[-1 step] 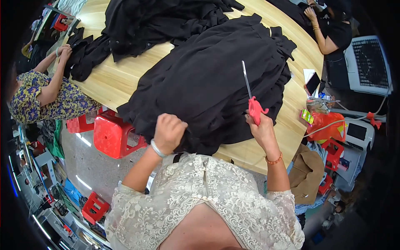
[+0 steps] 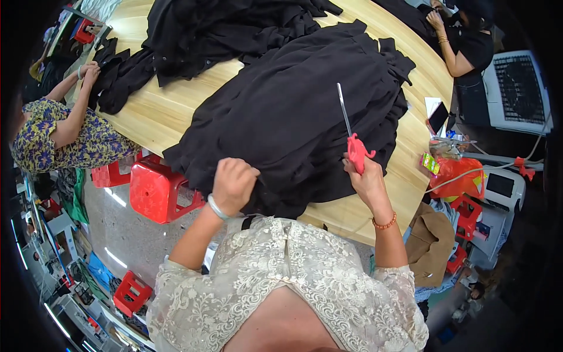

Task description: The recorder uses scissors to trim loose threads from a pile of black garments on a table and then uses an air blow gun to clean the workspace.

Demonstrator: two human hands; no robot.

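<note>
A large black garment (image 2: pixel 281 111) lies spread in loose folds across the table in front of me. At its near left edge my left hand (image 2: pixel 234 186) is closed, fingers curled at the cloth; the fingertips are partly hidden. A light bangle circles that wrist. My right hand (image 2: pixel 368 179) grips a pair of scissors with red handles (image 2: pixel 356 154), over the garment's right side by the table edge. The slim metal blades point up and away from me, over the black cloth. A beaded bracelet is on my right wrist.
More black garments (image 2: pixel 217 38) are heaped farther back on the wooden table (image 2: pixel 176 108). People sit at left and far right, hands on dark cloth. Red stools (image 2: pixel 153 190) stand at left. A phone (image 2: pixel 437 117), a red plastic bag (image 2: pixel 460 176) and brown cloth (image 2: pixel 431 243) are at right.
My left hand has moved very slightly left. The scissors and my right hand have barely shifted, along with the whole view.
</note>
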